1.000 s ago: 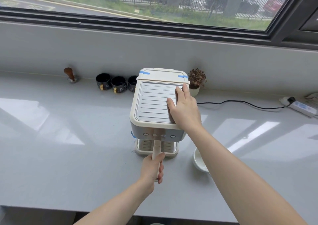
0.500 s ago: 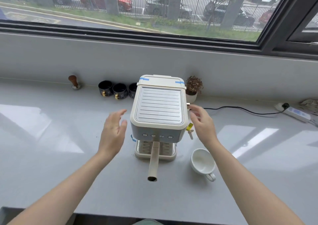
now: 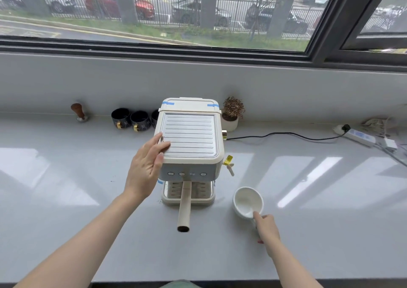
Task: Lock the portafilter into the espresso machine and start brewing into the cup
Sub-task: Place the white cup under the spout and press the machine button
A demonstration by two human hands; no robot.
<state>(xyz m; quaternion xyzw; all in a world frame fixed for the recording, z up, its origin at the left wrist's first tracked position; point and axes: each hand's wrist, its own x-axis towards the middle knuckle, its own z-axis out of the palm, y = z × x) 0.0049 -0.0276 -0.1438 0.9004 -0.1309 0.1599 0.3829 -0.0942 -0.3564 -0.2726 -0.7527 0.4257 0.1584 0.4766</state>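
At four o'clock of the machine (image 3: 190, 142), right hand (image 3: 265, 227) pinches the cup (image 3: 247, 201) on the bench (image 3: 66, 210); left hand (image 3: 146, 166), fingers spread, braces the machine. Portafilter (image 3: 184, 206) seated. Advise sliding cup squarely under it.

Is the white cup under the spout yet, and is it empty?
Not yet. The white cup sits on the counter right of the espresso machine, looking empty; right hand at its handle.

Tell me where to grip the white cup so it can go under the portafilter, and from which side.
Grip the white cup by its handle, which faces the person at the near rim; the right hand is already there. Come from the front, since the espresso machine and steam wand crowd its left and far sides. A handle hold probably keeps fingers out of the open bowl.
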